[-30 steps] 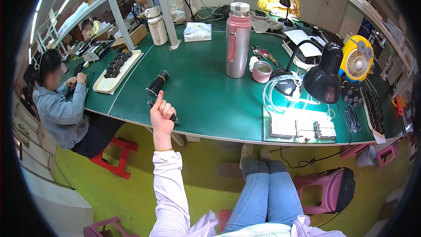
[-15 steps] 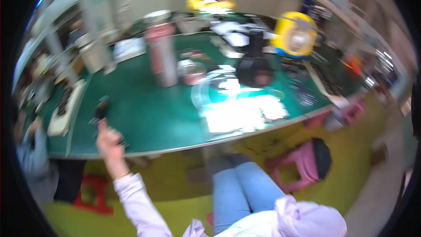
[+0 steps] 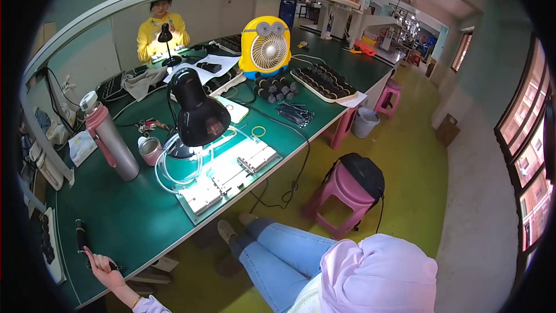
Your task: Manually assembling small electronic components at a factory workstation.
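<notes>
— What are the fingers doing?

— One left hand [image 3: 103, 268] shows, low at the table's near-left corner; its fingers curl loosely, thumb up, fingertips touching a small dark piece [image 3: 114, 267] on the green table [image 3: 133, 220]; whether they actually pinch it I cannot tell; the right hand is out of view.

— And the pose?

— Wrist bent back, forearm running down to the lower edge; a pale sleeve begins at the wrist.

— What lies nearby?

— One black cylinder [image 3: 80, 235] lies just beyond the hand, apart from it; further along the table from the hand stand one grey bottle [image 3: 110, 138] with pink strap, one pink cup [image 3: 151, 150], one black desk lamp [image 3: 196, 113] over a lit metal fixture [image 3: 229, 175]; far beyond sits one yellow fan [image 3: 265, 46].

— Anything in the way?

— Nothing lies between hand and cylinder; a second person in yellow [image 3: 159, 29] works at the far end.
</notes>
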The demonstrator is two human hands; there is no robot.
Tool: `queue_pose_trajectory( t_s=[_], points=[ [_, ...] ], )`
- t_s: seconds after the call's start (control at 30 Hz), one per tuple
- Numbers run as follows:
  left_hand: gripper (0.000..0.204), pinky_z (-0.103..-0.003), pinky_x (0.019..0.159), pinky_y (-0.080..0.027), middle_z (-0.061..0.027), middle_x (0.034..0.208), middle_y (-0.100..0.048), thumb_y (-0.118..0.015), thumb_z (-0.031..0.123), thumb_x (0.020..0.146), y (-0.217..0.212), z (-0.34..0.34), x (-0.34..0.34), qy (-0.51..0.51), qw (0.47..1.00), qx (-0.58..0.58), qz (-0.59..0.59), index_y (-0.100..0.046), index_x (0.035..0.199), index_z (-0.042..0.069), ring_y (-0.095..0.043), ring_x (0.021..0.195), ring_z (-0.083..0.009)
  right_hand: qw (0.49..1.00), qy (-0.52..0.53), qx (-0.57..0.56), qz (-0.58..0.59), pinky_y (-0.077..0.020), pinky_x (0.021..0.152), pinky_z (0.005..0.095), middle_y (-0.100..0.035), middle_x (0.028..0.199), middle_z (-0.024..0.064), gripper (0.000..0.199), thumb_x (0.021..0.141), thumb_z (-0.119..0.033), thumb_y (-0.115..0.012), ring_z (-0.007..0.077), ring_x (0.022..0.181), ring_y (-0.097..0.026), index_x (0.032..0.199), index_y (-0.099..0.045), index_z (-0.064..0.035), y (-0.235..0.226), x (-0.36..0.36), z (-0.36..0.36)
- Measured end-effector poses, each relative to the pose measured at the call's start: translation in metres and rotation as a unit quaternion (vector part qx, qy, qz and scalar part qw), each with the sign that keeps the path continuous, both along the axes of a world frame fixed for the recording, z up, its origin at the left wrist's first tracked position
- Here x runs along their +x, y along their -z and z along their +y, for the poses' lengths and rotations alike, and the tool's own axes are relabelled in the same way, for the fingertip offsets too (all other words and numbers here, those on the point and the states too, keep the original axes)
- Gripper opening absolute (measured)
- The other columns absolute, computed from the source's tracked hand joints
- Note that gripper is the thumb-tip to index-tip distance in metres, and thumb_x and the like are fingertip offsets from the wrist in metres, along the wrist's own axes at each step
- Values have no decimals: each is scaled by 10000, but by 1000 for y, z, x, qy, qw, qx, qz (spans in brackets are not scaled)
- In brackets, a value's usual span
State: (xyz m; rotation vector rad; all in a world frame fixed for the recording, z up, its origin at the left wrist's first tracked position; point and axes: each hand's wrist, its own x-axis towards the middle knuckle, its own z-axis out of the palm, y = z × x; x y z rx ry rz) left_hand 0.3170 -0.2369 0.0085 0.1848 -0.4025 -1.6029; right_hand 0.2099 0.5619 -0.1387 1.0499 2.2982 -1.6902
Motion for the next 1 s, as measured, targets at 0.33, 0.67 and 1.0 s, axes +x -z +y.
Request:
queue_pose_trajectory(
  t_s=[0.33,0.67,1.0],
  points=[
    [304,-179,344,-155,30,527,-161,-351,85,895,-5,9,32,-13,999,29,11,-413,1186,22,-137,403,-54,998,-64,-11,-13,-354,572,321,-476,766,104,203,802,-279,-498,227,652,-434,756,-504,-81,-2,-45,3],
    [297,-193,355,-153,37,531,-155,-332,104,901,-1,4,9,23,999,19,21,-428,1172,30,-144,409,-55,988,-148,-3,-51,-353,566,321,-474,759,102,203,801,-281,-497,226,645,-432,752,-502,-84,-11,-91,11],
    [322,-194,339,-155,33,530,-168,-310,69,895,0,-4,5,0,1000,10,11,-391,1201,8,-146,402,-57,998,-62,-2,-28,-351,560,321,-471,752,100,203,801,-284,-496,226,639,-429,748,-500,-87,-23,-47,25]
  ],
)
